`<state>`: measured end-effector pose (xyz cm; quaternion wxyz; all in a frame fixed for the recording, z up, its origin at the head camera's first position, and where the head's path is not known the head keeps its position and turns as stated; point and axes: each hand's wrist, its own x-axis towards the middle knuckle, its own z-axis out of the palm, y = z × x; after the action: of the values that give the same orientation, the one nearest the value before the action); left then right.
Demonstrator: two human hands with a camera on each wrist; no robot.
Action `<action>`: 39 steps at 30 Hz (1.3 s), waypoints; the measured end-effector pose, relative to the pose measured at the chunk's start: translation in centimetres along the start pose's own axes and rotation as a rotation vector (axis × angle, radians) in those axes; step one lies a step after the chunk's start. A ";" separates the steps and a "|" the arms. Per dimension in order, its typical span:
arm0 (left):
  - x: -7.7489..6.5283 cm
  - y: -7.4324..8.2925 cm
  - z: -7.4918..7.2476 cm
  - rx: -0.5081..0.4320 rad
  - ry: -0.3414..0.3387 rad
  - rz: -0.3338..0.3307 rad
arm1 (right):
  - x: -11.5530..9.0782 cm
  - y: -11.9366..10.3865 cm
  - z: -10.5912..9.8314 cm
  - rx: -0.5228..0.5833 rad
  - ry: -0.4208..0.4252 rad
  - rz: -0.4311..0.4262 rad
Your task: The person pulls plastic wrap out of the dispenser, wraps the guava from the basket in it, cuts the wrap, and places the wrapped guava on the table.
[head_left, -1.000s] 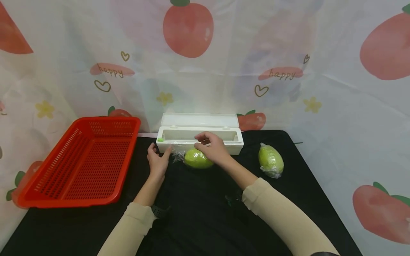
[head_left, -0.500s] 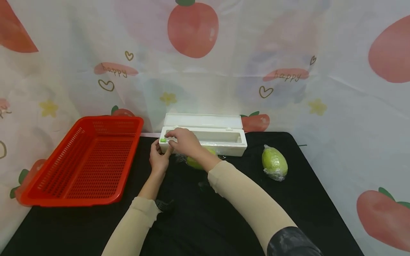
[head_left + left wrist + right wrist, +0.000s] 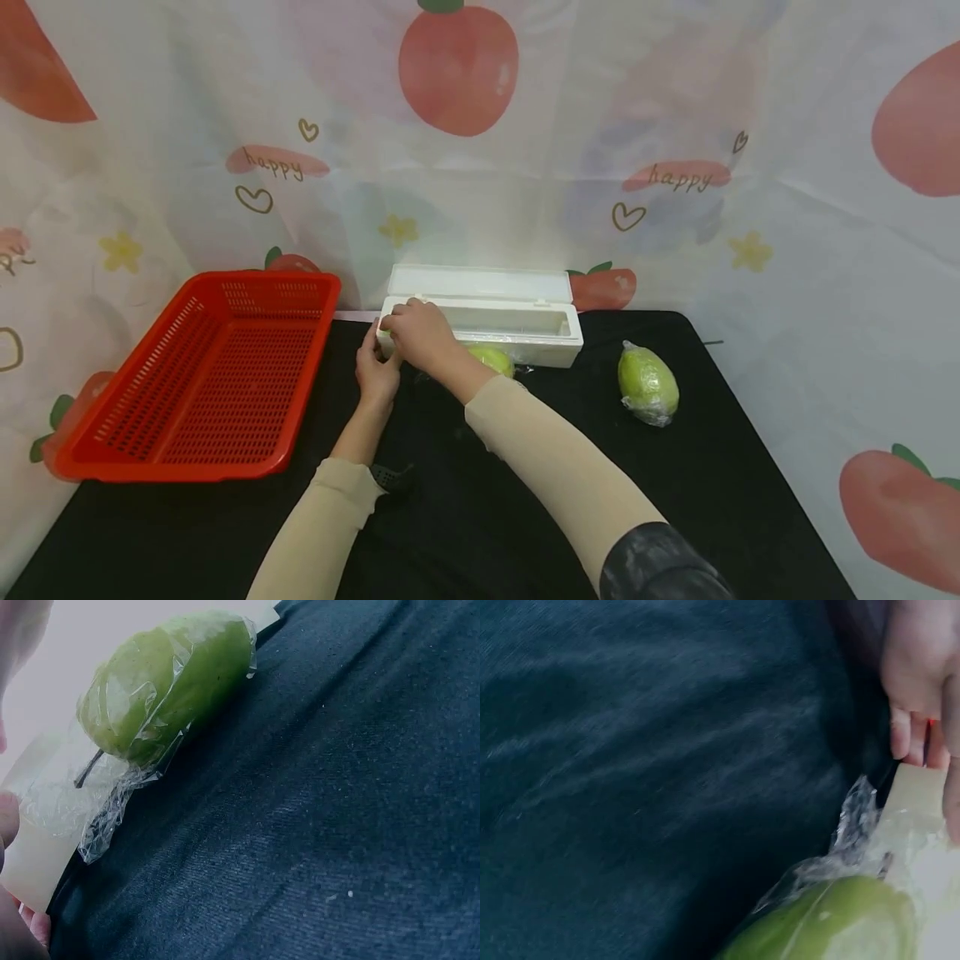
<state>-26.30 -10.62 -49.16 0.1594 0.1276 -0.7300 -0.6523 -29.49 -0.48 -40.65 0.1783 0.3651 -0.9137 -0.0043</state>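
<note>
A white cling film dispenser [image 3: 555, 353] lies at the back of the table with its lid [image 3: 480, 283] up. My left hand [image 3: 377, 375] grips its left end, thumb at the front and fingers round the end. Over that same corner, my right hand [image 3: 422, 335] curls its fingertips onto the small green slider cutter [image 3: 386, 332], mostly covered by them. Against the dispenser's front rests a green pear [image 3: 165, 690] wrapped in clear film, its dark stem towards the left end. A twisted tail of film [image 3: 105, 817] trails from the pear; my right forearm partly covers the fruit in the head view.
A red plastic basket [image 3: 172, 472] stands on the left of the black-covered table [image 3: 450, 517]. On the right lies a second film-wrapped green pear [image 3: 648, 385]. A patterned curtain [image 3: 525, 217] hangs directly behind the dispenser.
My right hand has moved left from above the pear to the dispenser's left end, and its fingers have come down over the green slider cutter. The left hand stays at that end.
</note>
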 end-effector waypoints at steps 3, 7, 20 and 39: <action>0.0 0.0 0.1 -0.027 -0.001 0.011 | -0.2 0.4 0.5 -0.047 0.044 -0.003; 0.0 0.0 0.1 -0.041 -0.015 0.012 | -0.5 0.9 0.9 -0.073 0.100 -0.032; -0.1 0.2 0.0 0.026 -0.026 -0.004 | -1.6 1.7 0.6 -0.040 0.115 -0.074; -0.1 -0.1 0.4 0.036 -0.024 0.030 | -4.0 4.7 1.1 0.035 0.204 -0.085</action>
<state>-26.40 -10.22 -49.29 0.1579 0.1116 -0.7451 -0.6383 -30.27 5.51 -42.33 0.2638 0.4053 -0.8743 0.0414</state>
